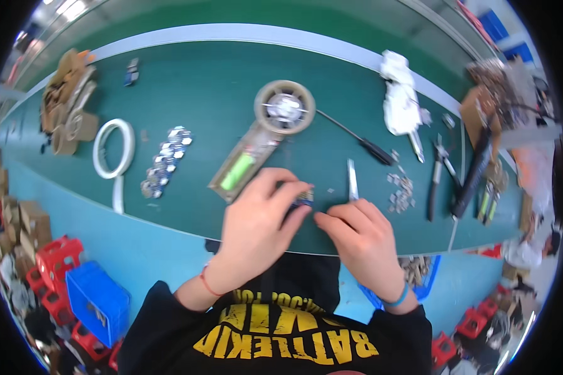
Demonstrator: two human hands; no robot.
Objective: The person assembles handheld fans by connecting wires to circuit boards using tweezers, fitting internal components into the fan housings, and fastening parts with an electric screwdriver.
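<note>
My left hand is closed, pinching a small blue circuit board between thumb and fingers above the table's near edge. Just to its right, my right hand has its fingers curled. A slim silver tool points away from under those fingers; its handle end is hidden, and I cannot tell its kind. Beyond my left hand lies a housing shaped like a handheld fan, with a round head and a long handle. A green cylindrical battery sits in the handle, partly beside my fingers.
Left on the green table are a white tape roll and a strip of circuit boards. To the right lie a screwdriver, small metal pieces, pliers and a white cloth-like bundle.
</note>
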